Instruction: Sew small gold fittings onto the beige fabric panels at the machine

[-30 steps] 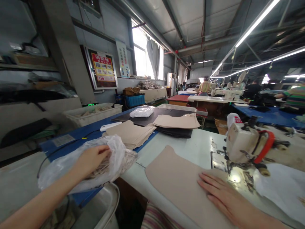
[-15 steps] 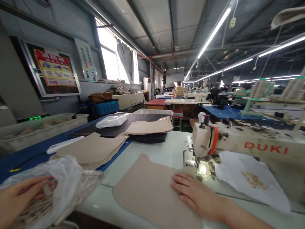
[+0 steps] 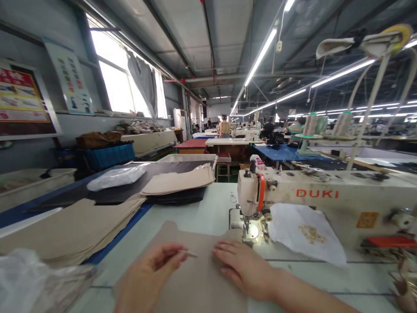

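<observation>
Left hand (image 3: 146,271) pinches a strip (image 3: 192,254) over the panel (image 3: 202,280), left of the machine (image 3: 285,189). Right hand (image 3: 244,266) lies palm-down on the panel, fingers slightly spread, nearer the machine. Step, by judgement: bringing strip to panel; placement calls for a flat, steady panel.

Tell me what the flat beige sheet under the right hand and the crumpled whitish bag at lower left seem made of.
The flat beige sheet looks like matte leather or perhaps coated fabric: smooth, sheenless. The crumpled whitish bag seems thin, glossy plastic: creased, translucent.
</observation>
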`<action>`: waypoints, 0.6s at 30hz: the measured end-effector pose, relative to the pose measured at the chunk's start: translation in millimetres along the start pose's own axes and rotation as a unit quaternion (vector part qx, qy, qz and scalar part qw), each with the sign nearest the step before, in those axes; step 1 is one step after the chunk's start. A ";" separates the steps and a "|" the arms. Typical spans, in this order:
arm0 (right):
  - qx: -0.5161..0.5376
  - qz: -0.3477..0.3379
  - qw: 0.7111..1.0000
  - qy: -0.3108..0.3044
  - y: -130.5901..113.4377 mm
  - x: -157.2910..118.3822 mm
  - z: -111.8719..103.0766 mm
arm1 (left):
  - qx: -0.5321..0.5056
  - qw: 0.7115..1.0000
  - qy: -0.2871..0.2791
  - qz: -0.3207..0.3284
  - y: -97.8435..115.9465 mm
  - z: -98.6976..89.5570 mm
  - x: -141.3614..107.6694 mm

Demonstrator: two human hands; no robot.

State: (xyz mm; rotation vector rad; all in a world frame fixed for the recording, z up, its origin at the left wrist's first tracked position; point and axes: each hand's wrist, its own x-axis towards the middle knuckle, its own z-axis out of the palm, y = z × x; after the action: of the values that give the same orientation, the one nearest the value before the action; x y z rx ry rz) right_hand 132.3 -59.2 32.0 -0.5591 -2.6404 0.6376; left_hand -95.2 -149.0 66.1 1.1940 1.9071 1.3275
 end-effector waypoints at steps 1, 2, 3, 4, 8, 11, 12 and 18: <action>0.043 0.032 0.998 0.041 -0.8 -3.3 0.7 | -0.038 0.998 -0.048 -0.010 3.4 19.8 1.8; 0.101 0.067 0.989 0.083 -1.5 -6.6 1.4 | -0.071 0.994 -0.085 -0.018 6.4 37.8 2.7; 0.166 0.097 0.974 0.120 -1.8 -9.7 2.0 | -0.099 0.988 -0.119 -0.024 8.8 53.6 3.1; 0.233 0.121 0.953 0.150 -1.6 -12.3 2.4 | -0.119 0.983 -0.140 -0.027 10.6 66.8 3.2; 0.387 0.188 0.874 0.226 4.9 -18.6 2.5 | -0.139 0.972 -0.187 -0.016 13.3 98.0 5.1; 0.399 0.216 0.850 0.269 11.1 -21.4 0.3 | -0.119 0.967 -0.225 -0.007 15.7 109.1 9.5; 0.397 0.217 0.850 0.272 12.3 -22.3 -0.6 | -0.111 0.964 -0.243 -0.007 17.0 111.9 11.5; 0.403 0.219 0.857 0.236 16.2 -26.3 -4.4 | -0.105 0.967 -0.232 0.028 29.9 120.1 27.0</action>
State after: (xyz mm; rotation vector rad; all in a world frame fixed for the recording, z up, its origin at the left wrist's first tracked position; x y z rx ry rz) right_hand 161.3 -56.3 21.0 -0.8938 -1.5725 1.4227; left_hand -0.8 -66.1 49.6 1.3167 1.3773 1.1203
